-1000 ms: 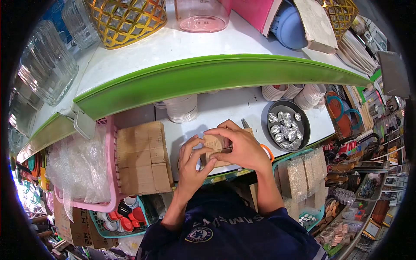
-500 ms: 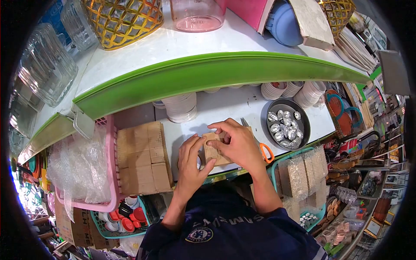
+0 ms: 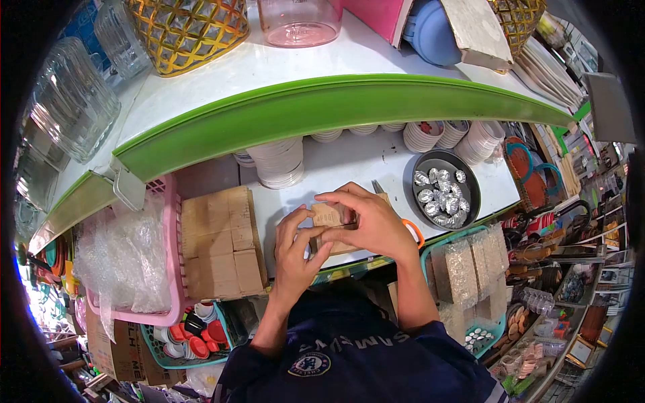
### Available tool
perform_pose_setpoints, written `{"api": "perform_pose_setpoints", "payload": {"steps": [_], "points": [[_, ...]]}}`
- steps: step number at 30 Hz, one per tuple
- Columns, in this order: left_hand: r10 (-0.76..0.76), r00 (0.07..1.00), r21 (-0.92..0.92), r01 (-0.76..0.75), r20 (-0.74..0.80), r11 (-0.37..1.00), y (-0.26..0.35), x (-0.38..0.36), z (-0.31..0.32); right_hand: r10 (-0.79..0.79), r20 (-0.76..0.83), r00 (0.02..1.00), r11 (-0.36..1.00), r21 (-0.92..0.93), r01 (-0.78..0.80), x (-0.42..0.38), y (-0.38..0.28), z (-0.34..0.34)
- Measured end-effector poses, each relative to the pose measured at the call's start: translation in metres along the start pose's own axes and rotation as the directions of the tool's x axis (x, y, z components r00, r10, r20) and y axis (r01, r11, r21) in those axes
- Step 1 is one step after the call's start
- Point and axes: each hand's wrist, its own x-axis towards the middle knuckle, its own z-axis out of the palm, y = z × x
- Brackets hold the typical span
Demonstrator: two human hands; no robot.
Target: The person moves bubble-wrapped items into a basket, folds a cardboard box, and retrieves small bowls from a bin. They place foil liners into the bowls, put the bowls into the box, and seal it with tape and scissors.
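Observation:
Above the white counter, both my hands close around a small brown cardboard piece [image 3: 326, 215], possibly a little box; its underside is hidden. My left hand [image 3: 293, 250] grips its left side with bent fingers. From the right, my right hand [image 3: 373, 225] has thumb and fingers curled over the other edge. More brown cardboard shows below the fingers. Just beyond the right hand lie scissors with an orange handle [image 3: 418, 233], partly covered by it. Left of my hands is a stack of flattened cardboard [image 3: 222, 235].
A dark round pan [image 3: 474, 201] holds several foil-wrapped pieces. Stacked white bowls [image 3: 279, 168] stand under the green-edged shelf [image 3: 349, 104]. A pink basket [image 3: 176, 269] with bubble wrap is at left; a teal basket [image 3: 424, 269] with wrapped boxes is at right.
The cardboard piece has been tilted up, and printing on it now shows. My fingers have shifted, with the right thumb now lower along its edge.

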Motion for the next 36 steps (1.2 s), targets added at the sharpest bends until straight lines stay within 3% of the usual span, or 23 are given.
{"api": "perform_pose_setpoints", "payload": {"steps": [1, 3, 13, 15, 21, 25, 30, 36], "points": [[0.001, 1.0, -0.001, -0.001, 0.002, 1.0, 0.001, 0.0, 0.0, 0.008, 0.017, 1.0, 1.0, 0.028, -0.009, 0.0, 0.0, -0.001], [-0.126, 0.992, -0.183, 0.126, 0.011, 0.975, 0.003, 0.0, 0.001, -0.005, -0.031, 0.999, 0.997, 0.072, 0.007, -0.001, 0.009, 0.004], [-0.083, 0.996, -0.088, 0.086, 0.039, 0.992, -0.002, 0.003, -0.001, -0.032, -0.1, 0.994, 0.993, 0.112, 0.043, -0.001, 0.008, 0.004], [-0.167, 0.985, -0.119, 0.172, 0.054, 0.978, 0.002, 0.004, -0.001, -0.037, -0.102, 0.994, 0.993, 0.111, 0.048, -0.001, 0.008, 0.005], [-0.194, 0.98, -0.12, 0.198, 0.047, 0.973, 0.001, 0.003, 0.0, -0.013, -0.112, 0.994, 0.989, 0.147, 0.029, -0.002, 0.007, 0.006], [-0.145, 0.988, -0.091, 0.148, 0.045, 0.985, -0.002, 0.001, 0.0, -0.012, -0.105, 0.994, 0.988, 0.153, 0.029, -0.003, 0.006, 0.005], [-0.015, 0.998, -0.077, 0.01, -0.064, 0.997, -0.007, 0.0, 0.006, -0.023, -0.103, 0.994, 0.989, 0.143, 0.037, -0.003, 0.007, 0.004], [-0.083, 0.991, -0.228, 0.057, -0.105, 0.972, -0.002, 0.0, 0.013, -0.025, -0.091, 0.996, 0.985, 0.167, 0.04, -0.004, 0.006, 0.003]]}}
